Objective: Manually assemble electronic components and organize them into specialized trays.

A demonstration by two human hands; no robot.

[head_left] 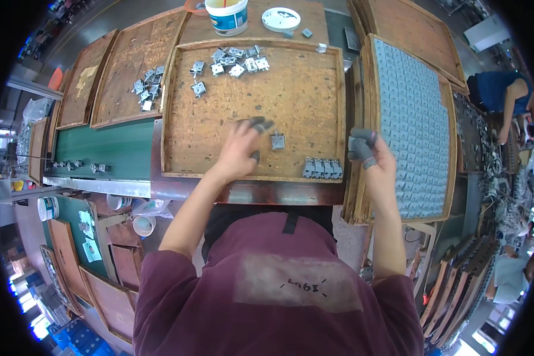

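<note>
1. The left hand (240,149), unclenched and seemingly unladen, is just left of a lone metal-framed part (277,142) in the wooden tray (219,113).
2. The right hand (375,155) is curled; whether it grips anything, I cannot tell.
3. Apparent step: handling parts singly; gripping this one calls for a rightward pinch.

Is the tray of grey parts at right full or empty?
Nearly full: grey parts in close rows cover most of the tray.
</note>
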